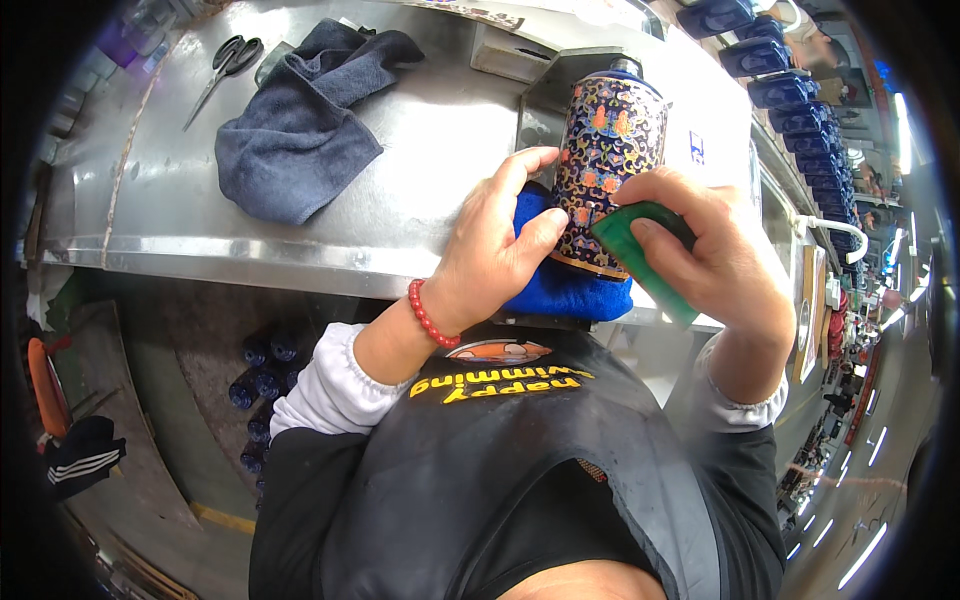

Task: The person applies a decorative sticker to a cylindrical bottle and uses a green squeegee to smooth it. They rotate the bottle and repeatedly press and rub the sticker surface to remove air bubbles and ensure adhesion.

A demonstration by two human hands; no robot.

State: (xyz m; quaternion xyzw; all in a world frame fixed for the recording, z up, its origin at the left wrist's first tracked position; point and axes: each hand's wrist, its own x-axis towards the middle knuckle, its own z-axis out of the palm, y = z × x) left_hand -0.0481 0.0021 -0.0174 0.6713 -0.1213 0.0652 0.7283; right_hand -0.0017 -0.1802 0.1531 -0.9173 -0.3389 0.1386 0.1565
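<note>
A dark blue bottle with a dense floral pattern in orange, gold and pink lies on a folded bright blue cloth, its neck pointing away from me. My left hand is against the bottle's left side, thumb and index finger spread apart with their tips at its edge; its other fingers are mostly hidden. In my right hand a flat green scraper is pinched between thumb and fingers. The scraper's corner meets the lower right part of the bottle.
A grey-blue towel lies crumpled on the metal worktable, with black-handled scissors left of it. Rows of dark blue bottles stand at the far right. Below the table's front edge, more bottles sit at the left.
</note>
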